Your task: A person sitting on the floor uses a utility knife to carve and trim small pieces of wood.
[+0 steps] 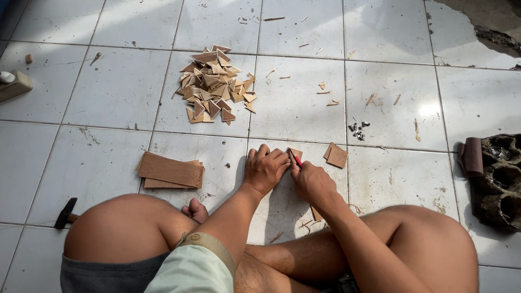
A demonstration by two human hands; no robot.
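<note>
On the white tiled floor (304,108), just in front of the person's crossed legs, both hands meet over a small square of thin brown wood (294,153). The left hand (265,169) lies palm down with its fingers bent, pressing the wood piece flat against the tile. The right hand (312,182) is clenched around a thin red-handled tool (297,161), whose tip touches the wood piece right beside the left fingertips; what kind of tool it is cannot be made out.

Just right of the wood piece lie two more brown squares (336,155), overlapping each other. Beyond those, farther from the person, sits a small cluster of metal bits (357,130). Left of the wood piece, well apart, rests a stack of longer brown strips (171,171), and beyond that stack is a heap of cut wooden triangles (216,84). A hammer (65,213) lies by the person's left knee, its handle hidden under the leg. Far right of the wood piece, at the frame edge, stands a dark lumpy container (499,179) with a brown roll (471,155) touching its side. Splinters are scattered across the tiles.
</note>
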